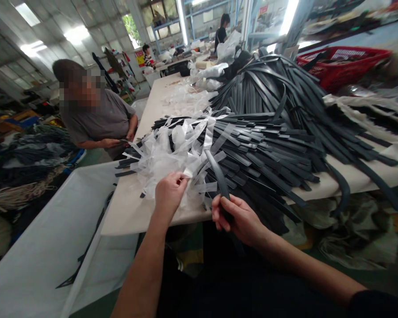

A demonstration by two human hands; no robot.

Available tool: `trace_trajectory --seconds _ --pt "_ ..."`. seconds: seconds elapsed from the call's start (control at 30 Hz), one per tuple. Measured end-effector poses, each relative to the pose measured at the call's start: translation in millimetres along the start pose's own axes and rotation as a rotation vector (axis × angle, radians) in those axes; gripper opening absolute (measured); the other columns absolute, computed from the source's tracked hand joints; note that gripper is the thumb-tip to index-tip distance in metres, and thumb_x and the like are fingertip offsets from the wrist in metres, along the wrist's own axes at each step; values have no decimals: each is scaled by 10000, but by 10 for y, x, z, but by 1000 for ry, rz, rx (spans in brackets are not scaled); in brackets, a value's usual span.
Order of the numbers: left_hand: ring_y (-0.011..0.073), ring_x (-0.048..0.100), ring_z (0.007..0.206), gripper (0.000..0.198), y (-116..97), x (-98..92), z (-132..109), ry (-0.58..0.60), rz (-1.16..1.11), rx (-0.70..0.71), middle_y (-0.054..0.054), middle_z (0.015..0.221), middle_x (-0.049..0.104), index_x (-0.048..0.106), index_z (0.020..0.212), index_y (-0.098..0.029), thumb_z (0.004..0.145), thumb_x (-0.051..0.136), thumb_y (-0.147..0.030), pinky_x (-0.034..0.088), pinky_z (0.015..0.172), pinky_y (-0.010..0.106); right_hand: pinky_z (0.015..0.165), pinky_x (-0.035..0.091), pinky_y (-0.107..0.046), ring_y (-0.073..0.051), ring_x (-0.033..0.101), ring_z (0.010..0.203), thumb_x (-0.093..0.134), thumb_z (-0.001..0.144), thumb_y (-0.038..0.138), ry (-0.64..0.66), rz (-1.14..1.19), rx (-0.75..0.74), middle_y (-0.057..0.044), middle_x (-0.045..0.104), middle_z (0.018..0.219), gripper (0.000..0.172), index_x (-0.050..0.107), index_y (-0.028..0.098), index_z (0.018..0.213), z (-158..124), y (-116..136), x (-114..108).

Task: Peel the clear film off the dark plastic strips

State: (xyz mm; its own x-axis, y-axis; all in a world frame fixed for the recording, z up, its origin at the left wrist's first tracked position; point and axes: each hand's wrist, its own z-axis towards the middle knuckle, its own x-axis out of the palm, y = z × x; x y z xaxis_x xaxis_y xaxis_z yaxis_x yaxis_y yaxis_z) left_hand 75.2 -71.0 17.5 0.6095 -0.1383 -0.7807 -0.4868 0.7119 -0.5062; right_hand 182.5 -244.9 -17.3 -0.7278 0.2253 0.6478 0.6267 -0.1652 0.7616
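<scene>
My right hand [236, 218] is closed around the lower end of a black strap [216, 173] that rises from my fist toward the pile. My left hand [170, 192] pinches a clear plastic film strip [193, 170] that runs up along that strap. Both hands hover at the near edge of the cream table [132, 212]. Just beyond them lies a heap of peeled clear film [167, 152], and a big pile of black straps [272, 132] spreads to the right.
A person in a grey shirt [97, 119] works at the table's left side. White sheeting [46, 247] covers a surface at lower left. A red basket [343, 62] stands at the back right. Other people work further back.
</scene>
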Motion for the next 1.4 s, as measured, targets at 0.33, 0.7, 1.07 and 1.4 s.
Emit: trace_trajectory --seconds 0.33,0.7,1.07,1.4 --pt "197 680 855 64 82 -786 -951 -667 -547 143 13 937 733 736 815 -246 754 753 -234 552 842 382 496 505 -202 -21 387 407 627 900 461 309 39 319 -49 714 815 346 689 121 901 90 -281 184" --pt "256 581 1196 279 259 -691 -1726 -233 -19 349 36 1210 683 751 986 -351 828 658 -141 512 958 428 427 429 -165 -44 308 384 684 797 561 526 -137 491 100 333 397 443 689 121 742 421 -660 709" --pt "235 694 897 507 250 -290 -1894 -235 -1000 -648 106 981 747 691 1153 -167 815 669 -545 531 850 353 433 355 -175 -59 473 470 697 765 344 278 -705 141 30 605 585 223 708 123 739 679 -775 957" --pt "130 618 609 371 342 -219 -2407 -299 -1012 -771 2 721 688 670 1139 -170 849 664 -400 497 647 260 430 404 -165 -76 530 514 699 780 315 145 -670 172 -4 691 664 191 715 130 822 798 -753 895"
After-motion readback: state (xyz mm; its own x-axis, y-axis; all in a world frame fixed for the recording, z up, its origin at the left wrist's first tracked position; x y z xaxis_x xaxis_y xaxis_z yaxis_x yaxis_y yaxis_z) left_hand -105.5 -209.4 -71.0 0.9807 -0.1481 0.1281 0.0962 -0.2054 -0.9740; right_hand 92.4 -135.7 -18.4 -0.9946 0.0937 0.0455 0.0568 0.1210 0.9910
